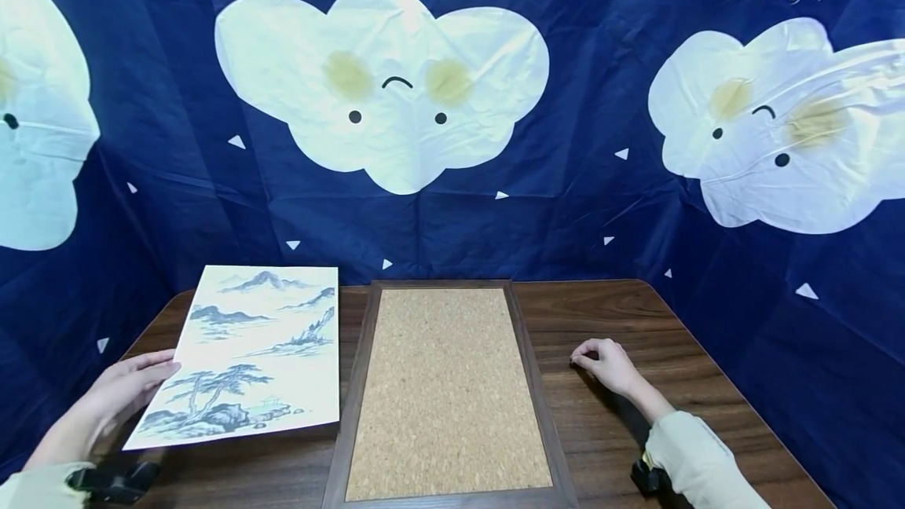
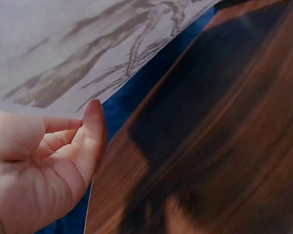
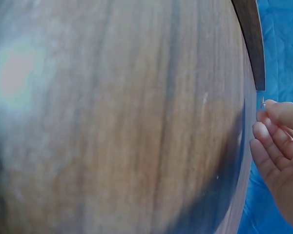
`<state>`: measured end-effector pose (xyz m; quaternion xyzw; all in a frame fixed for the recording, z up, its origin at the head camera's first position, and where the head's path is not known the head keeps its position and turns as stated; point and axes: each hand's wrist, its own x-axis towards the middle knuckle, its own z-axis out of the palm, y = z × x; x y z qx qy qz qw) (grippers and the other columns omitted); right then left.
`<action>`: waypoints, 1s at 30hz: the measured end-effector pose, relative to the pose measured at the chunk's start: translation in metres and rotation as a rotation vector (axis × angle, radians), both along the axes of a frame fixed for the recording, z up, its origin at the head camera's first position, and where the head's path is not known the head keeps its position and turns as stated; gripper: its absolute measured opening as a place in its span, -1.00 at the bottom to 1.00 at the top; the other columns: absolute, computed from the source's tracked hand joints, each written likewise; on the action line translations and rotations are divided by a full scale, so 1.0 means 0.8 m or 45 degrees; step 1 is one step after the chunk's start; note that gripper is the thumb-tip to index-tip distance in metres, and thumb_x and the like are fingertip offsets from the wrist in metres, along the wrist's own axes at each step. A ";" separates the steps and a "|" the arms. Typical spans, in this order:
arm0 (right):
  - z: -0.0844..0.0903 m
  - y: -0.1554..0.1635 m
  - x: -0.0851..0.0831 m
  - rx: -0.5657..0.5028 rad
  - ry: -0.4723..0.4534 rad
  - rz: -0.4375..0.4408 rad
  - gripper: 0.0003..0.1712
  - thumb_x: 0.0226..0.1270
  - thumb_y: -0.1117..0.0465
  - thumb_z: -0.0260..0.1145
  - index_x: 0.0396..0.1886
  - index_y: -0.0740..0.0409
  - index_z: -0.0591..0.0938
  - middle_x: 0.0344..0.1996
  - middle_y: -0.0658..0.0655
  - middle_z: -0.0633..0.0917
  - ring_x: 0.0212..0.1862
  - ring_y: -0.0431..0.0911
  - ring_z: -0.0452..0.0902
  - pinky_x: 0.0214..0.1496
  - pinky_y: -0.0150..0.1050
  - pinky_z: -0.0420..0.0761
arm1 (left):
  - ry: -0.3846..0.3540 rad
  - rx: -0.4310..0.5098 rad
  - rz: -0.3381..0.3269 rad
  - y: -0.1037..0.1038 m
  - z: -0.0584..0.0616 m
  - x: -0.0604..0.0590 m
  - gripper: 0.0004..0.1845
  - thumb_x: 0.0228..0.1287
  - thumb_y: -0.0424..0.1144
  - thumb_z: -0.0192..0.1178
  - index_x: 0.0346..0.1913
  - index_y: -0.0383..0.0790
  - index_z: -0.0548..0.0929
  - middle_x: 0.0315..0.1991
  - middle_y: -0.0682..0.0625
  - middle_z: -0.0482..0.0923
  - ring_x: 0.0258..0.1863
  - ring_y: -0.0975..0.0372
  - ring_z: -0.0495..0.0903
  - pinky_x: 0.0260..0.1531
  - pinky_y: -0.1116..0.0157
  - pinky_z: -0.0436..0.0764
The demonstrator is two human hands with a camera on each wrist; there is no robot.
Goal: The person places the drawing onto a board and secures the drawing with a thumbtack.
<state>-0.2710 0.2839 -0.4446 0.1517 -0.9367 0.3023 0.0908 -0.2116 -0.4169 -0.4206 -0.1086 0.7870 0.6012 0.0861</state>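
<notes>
An ink landscape painting on a paper sheet [image 1: 258,352] is raised slightly off the wooden table [image 1: 622,313] at the left. My left hand [image 1: 130,387] holds its left edge, with the thumb [image 2: 90,141] against the sheet [image 2: 78,53] and the fingers curled beneath. To its right a cork board in a dark wooden frame [image 1: 447,391] lies flat on the table. My right hand [image 1: 606,362] rests on the tabletop right of the frame. Its fingers [image 3: 276,141] are loosely curled with the tips down, and nothing shows plainly in them.
A dark blue cloth with white cloud faces [image 1: 385,85] hangs behind and around the table. The table's right edge [image 1: 735,391] runs close to my right forearm. Bare wood [image 3: 117,122] lies between the frame and the right hand.
</notes>
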 end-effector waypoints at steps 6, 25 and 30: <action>0.001 -0.007 0.000 -0.041 0.031 0.046 -0.94 0.10 0.32 0.32 -0.52 0.14 0.68 -0.52 -0.04 0.67 -0.44 -0.30 0.47 -0.33 -0.35 0.46 | 0.031 0.040 -0.034 0.038 0.007 -0.004 -0.26 0.34 -0.22 -0.02 0.25 -0.70 -0.15 -0.43 0.27 0.55 -0.42 0.40 0.57 -0.37 0.35 0.59; 0.012 -0.039 0.003 -0.005 0.120 0.172 -0.94 0.07 0.35 0.31 -0.52 0.14 0.67 -0.50 -0.05 0.65 -0.44 -0.30 0.49 -0.37 -0.37 0.50 | 0.126 0.241 -0.049 0.227 0.012 -0.022 -0.48 0.26 -0.45 -0.01 0.18 -0.69 0.12 -0.35 0.06 0.53 -0.42 0.36 0.56 -0.38 0.37 0.58; 0.014 -0.043 0.003 -0.008 0.124 0.200 -0.96 0.08 0.34 0.31 -0.50 0.14 0.64 -0.50 -0.04 0.64 -0.40 -0.24 0.51 -0.34 -0.33 0.52 | 0.132 0.228 -0.020 0.266 0.015 -0.017 -0.56 0.25 -0.46 -0.03 0.14 -0.65 0.21 -0.33 0.00 0.50 -0.43 0.36 0.54 -0.40 0.41 0.57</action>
